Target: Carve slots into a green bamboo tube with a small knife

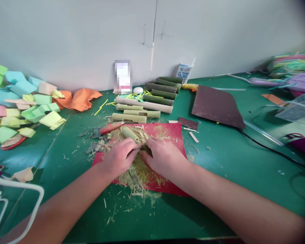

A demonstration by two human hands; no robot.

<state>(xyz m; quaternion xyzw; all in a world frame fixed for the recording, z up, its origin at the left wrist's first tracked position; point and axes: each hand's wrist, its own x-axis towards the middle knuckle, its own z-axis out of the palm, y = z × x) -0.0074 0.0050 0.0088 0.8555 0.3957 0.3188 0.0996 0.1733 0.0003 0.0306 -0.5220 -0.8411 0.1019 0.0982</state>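
A short pale-green bamboo tube (130,134) slants up and left from between my two hands, over a red sheet (171,135). My left hand (122,153) is closed around its near part, thumb and fingers pressed together. From the other side my right hand (160,154) closes on the same tube, its fingers bent over it. Something dark shows under the right fingers; I cannot make out what. Fibrous bamboo shavings (139,181) and pale dust cover the sheet below. A red-handled tool (112,127) lies just beyond my left hand, its tip among shavings.
Several cut bamboo tubes (144,105) lie in rows behind the sheet. A large brown sheet (216,106) lies to the right, a smaller brown piece (189,123) nearer. Folded coloured papers (22,88) heap at left. A white cable (38,203) loops at lower left.
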